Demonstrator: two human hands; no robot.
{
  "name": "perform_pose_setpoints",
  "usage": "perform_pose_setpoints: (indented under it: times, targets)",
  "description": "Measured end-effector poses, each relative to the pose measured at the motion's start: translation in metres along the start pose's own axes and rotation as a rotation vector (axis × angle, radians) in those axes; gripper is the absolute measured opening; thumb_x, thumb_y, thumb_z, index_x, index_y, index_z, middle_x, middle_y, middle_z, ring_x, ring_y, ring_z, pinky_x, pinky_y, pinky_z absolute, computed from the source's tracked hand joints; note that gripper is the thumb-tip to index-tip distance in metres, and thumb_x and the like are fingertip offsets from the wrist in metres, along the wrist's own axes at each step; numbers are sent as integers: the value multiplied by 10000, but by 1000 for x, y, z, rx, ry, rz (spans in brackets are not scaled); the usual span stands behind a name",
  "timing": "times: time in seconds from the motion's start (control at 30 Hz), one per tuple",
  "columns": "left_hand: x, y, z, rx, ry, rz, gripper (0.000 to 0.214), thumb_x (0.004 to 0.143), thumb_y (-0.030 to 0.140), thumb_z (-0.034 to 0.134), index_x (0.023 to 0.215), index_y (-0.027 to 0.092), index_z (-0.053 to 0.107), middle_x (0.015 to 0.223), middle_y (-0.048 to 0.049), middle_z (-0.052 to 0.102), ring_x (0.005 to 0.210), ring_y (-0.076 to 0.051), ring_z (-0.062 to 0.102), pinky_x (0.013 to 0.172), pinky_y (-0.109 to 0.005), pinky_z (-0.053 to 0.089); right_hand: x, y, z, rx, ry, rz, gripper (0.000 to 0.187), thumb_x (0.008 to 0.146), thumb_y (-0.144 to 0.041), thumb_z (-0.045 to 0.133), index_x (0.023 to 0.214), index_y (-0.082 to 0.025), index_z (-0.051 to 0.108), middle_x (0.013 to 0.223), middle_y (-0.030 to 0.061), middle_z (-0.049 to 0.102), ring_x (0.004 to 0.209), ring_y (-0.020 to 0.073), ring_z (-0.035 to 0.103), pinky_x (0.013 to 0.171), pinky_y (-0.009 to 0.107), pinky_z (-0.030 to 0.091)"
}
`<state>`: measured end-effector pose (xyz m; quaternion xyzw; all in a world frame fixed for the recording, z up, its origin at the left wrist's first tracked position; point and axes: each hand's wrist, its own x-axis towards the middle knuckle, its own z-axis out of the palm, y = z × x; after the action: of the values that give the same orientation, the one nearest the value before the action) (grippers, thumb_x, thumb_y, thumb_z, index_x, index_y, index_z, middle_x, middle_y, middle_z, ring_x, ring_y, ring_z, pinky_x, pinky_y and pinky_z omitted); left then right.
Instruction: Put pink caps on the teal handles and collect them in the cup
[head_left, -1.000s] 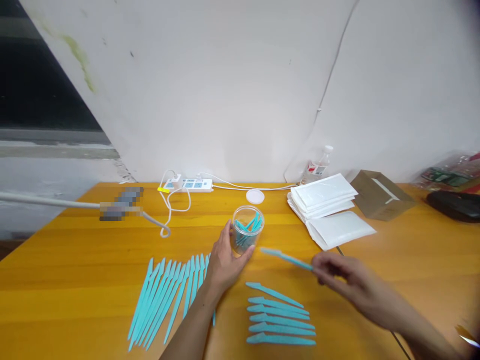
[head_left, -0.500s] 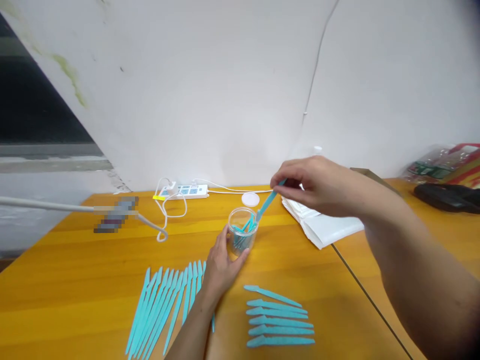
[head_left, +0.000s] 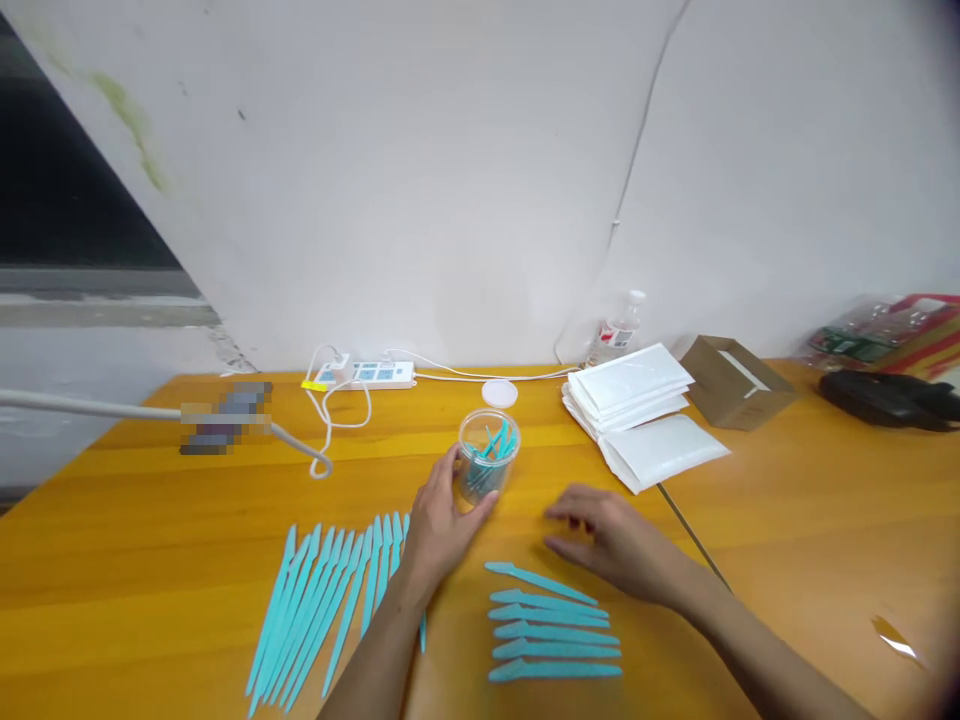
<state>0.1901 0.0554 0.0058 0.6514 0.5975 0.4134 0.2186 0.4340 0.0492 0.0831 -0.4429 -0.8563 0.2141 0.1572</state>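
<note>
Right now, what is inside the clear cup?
The cup holds several teal sticks, leaning with their tips near the rim. The left hand wraps its near side, hiding the cup's lower part, so the count is unclear.

The room is evenly and brightly lit, the light soft and seemingly from overhead, so the white wall [head_left: 465,180] reads almost flat. The orange table [head_left: 150,540] takes a mild sheen, with one sharp glint [head_left: 892,638] near its right front edge (perhaps a scrap of clear film, too small to tell). Shadows are faint: a thin soft one under the right hand [head_left: 611,540], another beside the left hand [head_left: 439,520]. The centre is crisp, but the edges bend and smear, and the far right corners darken. The dark opening [head_left: 67,200] at upper left holds no detail. A patch [head_left: 225,430] on the table is pixelated.
</note>
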Motion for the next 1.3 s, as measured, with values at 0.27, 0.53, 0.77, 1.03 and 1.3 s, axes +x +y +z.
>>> perform_pose_setpoints:
  times: [0.27,0.53,0.77,1.03,1.3]
  targets:
    - [-1,1,2,3,0,0,683,832,443,671,1426,245,397,1377,-122,570,1260,-277,554,1049,-446,433,-24,14,30,44,-212,195,136,813,-137,547,736,-194,643,783,41,663,670,163,587,608,269,435]
    - [-2,0,3,-31,-4,-5,684,830,457,674,1420,246,401,1368,-117,582,1238,-264,572,1021,-425,458,-14,-15,-87,-7,174,42,241,957,-376,514,948,-194,672,835,40,681,730,153,594,635,243,453]
    - [-2,1,3,-22,-38,-64,745,820,518,671,1450,260,367,1345,-119,616,1235,-271,587,1006,-423,473,107,-64,-98,-422,-117,-145,207,921,-200,527,890,-144,724,864,87,711,743,181,636,650,263,426]
    - [-2,-2,5,-11,-16,-55,742,803,483,697,1441,274,382,1303,-91,645,1179,-268,619,969,-413,497,51,-54,-41,-239,203,-111,384,998,-327,466,1348,-178,518,1122,130,633,958,223,620,830,339,471]
    - [0,0,5,8,-65,-70,727,815,480,680,1443,285,369,1331,-70,630,1211,-262,598,996,-415,475,-62,17,29,58,-293,225,60,803,-157,605,773,-183,650,800,9,617,668,121,543,618,227,386]
